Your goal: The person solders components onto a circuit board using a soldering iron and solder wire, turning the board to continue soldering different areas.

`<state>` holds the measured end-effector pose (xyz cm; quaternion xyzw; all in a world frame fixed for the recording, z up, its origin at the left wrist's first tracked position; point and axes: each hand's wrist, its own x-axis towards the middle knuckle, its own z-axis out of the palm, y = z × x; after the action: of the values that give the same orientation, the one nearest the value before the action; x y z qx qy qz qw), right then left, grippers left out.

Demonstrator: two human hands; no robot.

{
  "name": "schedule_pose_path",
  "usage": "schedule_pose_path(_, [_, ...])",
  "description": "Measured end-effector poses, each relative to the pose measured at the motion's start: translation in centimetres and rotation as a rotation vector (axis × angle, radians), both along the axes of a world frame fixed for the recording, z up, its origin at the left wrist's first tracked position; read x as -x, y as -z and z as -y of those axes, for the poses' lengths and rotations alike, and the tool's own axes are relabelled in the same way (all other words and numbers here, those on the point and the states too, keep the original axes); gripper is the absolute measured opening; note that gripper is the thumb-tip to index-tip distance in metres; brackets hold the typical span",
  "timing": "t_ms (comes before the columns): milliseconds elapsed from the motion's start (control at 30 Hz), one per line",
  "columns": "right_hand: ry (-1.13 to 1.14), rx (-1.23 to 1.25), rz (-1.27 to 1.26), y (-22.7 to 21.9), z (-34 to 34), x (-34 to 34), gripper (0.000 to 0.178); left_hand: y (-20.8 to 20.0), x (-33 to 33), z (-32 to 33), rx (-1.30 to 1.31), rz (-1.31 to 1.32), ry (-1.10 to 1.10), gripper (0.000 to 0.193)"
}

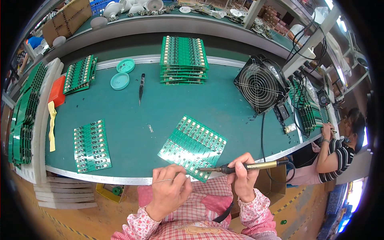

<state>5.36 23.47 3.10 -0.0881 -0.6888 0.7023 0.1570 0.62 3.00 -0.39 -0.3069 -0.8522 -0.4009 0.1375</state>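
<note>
While the right hand (244,176) has its grip pinching a soldering iron (264,165), the iron's tip points over the near end of a green circuit board (196,142) at the front edge of the desk (132,132). Beside that board, the left hand (170,186) is curled, a thin wire (164,180) crossing its fingers; whether that grip pinches anything, I cannot tell. Farther back lie 2 round turquoise dishes (120,81).

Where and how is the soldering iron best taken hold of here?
Probably the soldering iron is best held at its dark collar, coming from the near right side, as the right hand does. It is slim and nearly level, its metal shaft pointing left over the circuit board, so that hold sits behind the shaft.
</note>
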Motion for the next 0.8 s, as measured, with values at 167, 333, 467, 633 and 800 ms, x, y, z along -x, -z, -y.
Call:
schedule_pose_path(167, [-0.037,0.004,0.026,0.5,-0.1,0.5,0.022,-0.1,0.0,0.0,0.008,0.008,-0.002,0.014])
schedule_pose_path(333, [-0.041,-0.008,0.040,0.4,0.2,0.5,0.022,0.1,0.1,-0.2,0.010,-0.006,-0.015,0.014])
schedule_pose_path(467, [-0.035,-0.018,0.043,0.1,0.4,0.5,0.022,0.1,0.2,-0.6,0.028,-0.023,-0.044,0.015])
schedule_pose_path(633, [-0.040,-0.059,0.053,0.5,0.4,0.2,0.022,0.0,0.2,-0.6,0.043,-0.022,-0.047,0.015])
schedule_pose_path(800, [0.025,-0.015,0.003,1.1,-0.1,-0.1,0.022,0.1,0.1,-0.2,0.024,-0.020,-0.037,0.014])
